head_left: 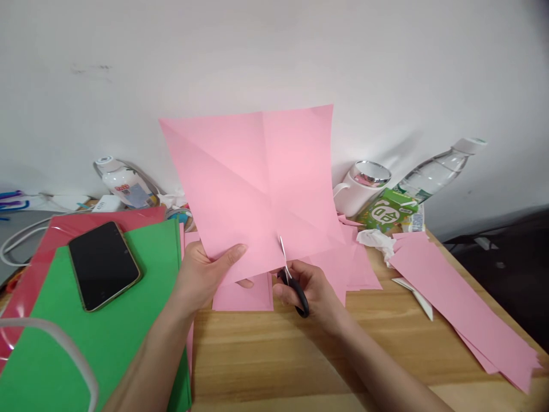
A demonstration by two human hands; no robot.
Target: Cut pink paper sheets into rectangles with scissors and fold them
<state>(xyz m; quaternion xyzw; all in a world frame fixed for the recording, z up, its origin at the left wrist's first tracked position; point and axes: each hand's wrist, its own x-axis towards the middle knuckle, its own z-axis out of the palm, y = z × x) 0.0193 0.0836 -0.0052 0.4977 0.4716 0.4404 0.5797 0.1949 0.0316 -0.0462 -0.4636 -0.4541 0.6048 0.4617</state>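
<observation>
"What worries you?"

"A cut wandering off line. My left hand (195,280) has its fingers clamped on one side of the creased pink paper sheet (235,171), so the free side could flex against the blades."

"And the right?"

"My right hand (321,294) has its fingers closed round the black-handled scissors (302,303) at the sheet's lower edge; a slack grip could twist them."

"Surfaces?"

"Thin, matte, roughly rectangular paper, raised above the wood-grained desk (249,366); dark, rounded handles, slim metallic blades."
</observation>
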